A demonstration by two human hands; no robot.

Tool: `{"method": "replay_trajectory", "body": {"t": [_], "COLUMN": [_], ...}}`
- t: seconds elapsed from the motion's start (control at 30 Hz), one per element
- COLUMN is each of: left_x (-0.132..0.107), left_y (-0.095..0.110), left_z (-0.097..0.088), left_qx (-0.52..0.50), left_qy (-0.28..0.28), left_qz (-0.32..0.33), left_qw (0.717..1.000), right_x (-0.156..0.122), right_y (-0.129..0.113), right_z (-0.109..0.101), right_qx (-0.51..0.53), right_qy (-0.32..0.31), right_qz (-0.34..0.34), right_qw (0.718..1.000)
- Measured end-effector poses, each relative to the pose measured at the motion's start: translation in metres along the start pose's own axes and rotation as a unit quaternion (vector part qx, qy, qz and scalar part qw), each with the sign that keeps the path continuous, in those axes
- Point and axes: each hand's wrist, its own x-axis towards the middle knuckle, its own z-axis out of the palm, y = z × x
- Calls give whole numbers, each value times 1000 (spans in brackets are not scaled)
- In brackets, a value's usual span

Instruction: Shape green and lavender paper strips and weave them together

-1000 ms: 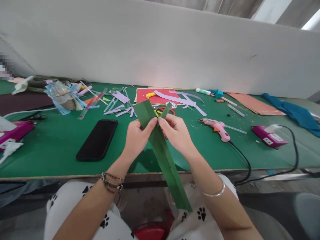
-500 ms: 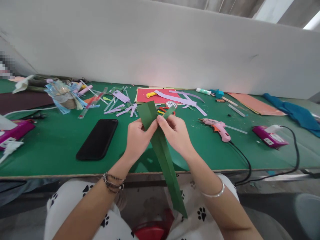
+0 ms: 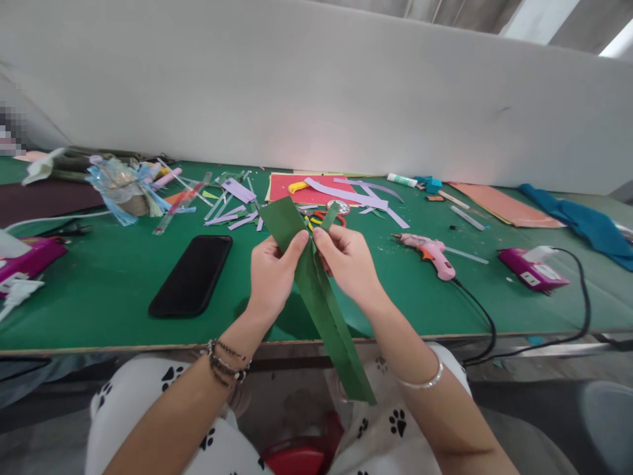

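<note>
Writing: the white label on the magenta plastic box (image 3: 531, 270), far right on the green table (image 3: 113, 284), has print too small to read. Same for the second magenta box (image 3: 30, 258) at the left edge.

Left hand (image 3: 271, 274): closed in a pinch on the long dark-green paper strip (image 3: 326, 316), thumb on the front face, fingers behind.
Right hand (image 3: 346, 260): also pinched shut on the strip, just beside the left. The two thumb tips are nearly touching.

Strip position: held up over the near part of the table, between both hands. It looks creased lengthwise. The wide top end sticks up and left past the left thumb, and a narrower flap pokes up above the right thumb. The lower end hangs down-right past the table edge and ends over the lap.

Around it:
- Black phone (image 3: 192, 276), flat, screen dark, left of the left hand and clear of it.
- Pink hot-glue gun (image 3: 430, 252), right of the right hand, lying on its side, with a black cord running off the table edge.
- Red paper sheet (image 3: 301, 191) with lilac paper strips (image 3: 346, 194) on it, behind the hands.
- Teal cloth (image 3: 588, 224) at far right.
</note>
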Motion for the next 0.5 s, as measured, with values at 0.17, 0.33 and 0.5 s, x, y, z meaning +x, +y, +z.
{"method": "replay_trajectory", "body": {"t": [0.17, 0.33, 0.5], "left_x": [4, 7, 6], "left_y": [0, 5, 7], "left_z": [-4, -6, -6], "left_qx": [-25, 12, 74], "left_qy": [35, -110, -137], "left_qz": [-7, -25, 11], "left_qw": [999, 994, 988], "right_x": [0, 1, 1], "right_y": [-2, -2, 0], "right_z": [1, -1, -3], "right_qx": [20, 78, 71], "right_qy": [7, 31, 12], "right_qz": [24, 24, 15], "right_qw": [999, 996, 997]}}
